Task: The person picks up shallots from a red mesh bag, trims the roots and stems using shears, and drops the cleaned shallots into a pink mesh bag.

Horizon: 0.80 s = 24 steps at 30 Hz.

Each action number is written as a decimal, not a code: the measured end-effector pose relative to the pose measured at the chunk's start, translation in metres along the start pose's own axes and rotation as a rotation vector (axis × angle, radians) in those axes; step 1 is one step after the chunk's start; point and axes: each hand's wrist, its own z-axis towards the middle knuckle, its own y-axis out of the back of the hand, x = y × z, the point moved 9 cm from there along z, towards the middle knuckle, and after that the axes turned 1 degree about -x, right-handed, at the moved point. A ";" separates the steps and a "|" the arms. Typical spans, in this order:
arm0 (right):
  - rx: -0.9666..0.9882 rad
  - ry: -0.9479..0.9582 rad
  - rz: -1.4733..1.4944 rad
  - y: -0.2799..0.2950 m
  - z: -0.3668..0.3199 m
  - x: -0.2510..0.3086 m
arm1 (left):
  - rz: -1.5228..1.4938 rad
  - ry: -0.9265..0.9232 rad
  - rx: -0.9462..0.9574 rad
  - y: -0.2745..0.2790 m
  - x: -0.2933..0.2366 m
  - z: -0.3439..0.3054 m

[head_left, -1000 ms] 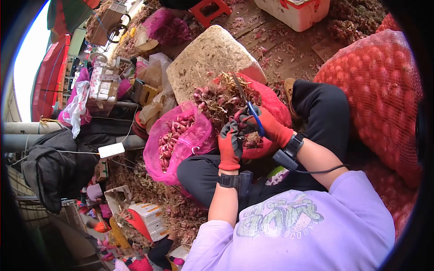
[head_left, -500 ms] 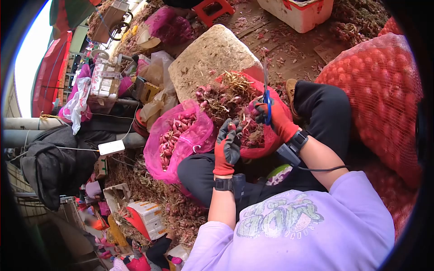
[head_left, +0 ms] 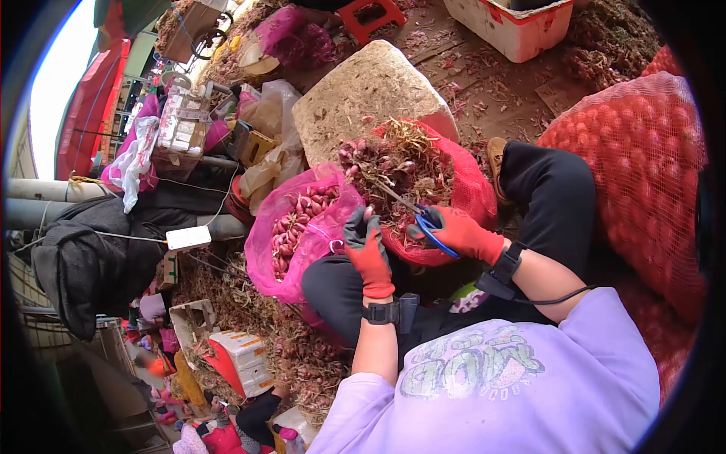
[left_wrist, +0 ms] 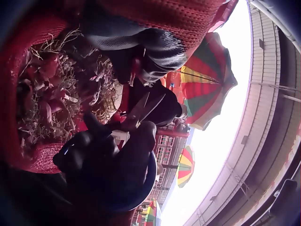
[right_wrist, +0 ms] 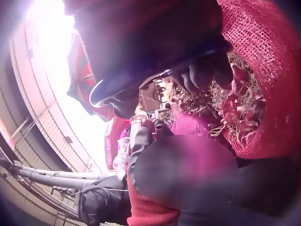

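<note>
In the head view the right hand (head_left: pixel 463 233), in a red and dark glove, grips blue-handled scissors (head_left: pixel 432 231), their blades pointing up and left over the shallots. The left hand (head_left: pixel 368 253), gloved alike, pinches a small shallot (head_left: pixel 368 213) between thumb and fingers, a little left of the blade tips. Beyond both hands, a red mesh bag (head_left: pixel 475 181) holds shallots with dry roots and stalks (head_left: pixel 404 163). A pink mesh bag (head_left: pixel 259 240) of cleaner shallots (head_left: pixel 291 234) lies left of the left hand. In the left wrist view the scissor blades (left_wrist: pixel 143 110) stand apart.
A dirty foam block (head_left: pixel 363 94) stands beyond the bags. At the right is a big red net sack (head_left: pixel 628 144) of bulbs. A white foam box (head_left: pixel 522 34) and a red stool (head_left: pixel 370 17) are at the back. Dark cloth (head_left: pixel 87 265) hangs at the left.
The scissors have swung from upright to pointing up and left, and the right hand has turned with them. The left hand has shifted slightly, still pinching a shallot. The head view has shifted a little.
</note>
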 end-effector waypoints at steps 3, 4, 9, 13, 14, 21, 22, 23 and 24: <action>0.028 0.023 -0.101 -0.010 -0.006 0.001 | 0.061 -0.079 -0.036 0.000 -0.009 -0.001; 0.034 0.036 -0.130 -0.011 -0.006 0.003 | 0.074 -0.110 -0.046 0.001 -0.010 -0.002; 0.042 0.043 -0.188 -0.013 -0.005 0.003 | 0.175 -0.125 -0.035 -0.006 -0.009 -0.003; 0.017 0.087 -0.146 -0.009 -0.007 0.009 | 0.156 -0.105 -0.057 -0.006 -0.001 0.001; 0.004 0.091 -0.149 -0.009 -0.007 0.009 | 0.139 -0.081 -0.063 -0.006 0.002 0.001; 0.055 -0.016 -0.137 -0.001 0.000 -0.009 | 0.108 -0.097 0.105 -0.017 -0.009 0.004; 0.057 0.000 -0.156 0.003 0.001 -0.004 | 0.121 -0.123 0.148 -0.017 -0.013 0.005; 0.058 0.016 -0.175 0.009 0.000 0.002 | 0.165 -0.168 0.161 -0.016 -0.020 0.007; 0.060 0.034 -0.194 0.011 0.000 0.008 | 0.210 -0.214 0.173 -0.014 -0.027 0.008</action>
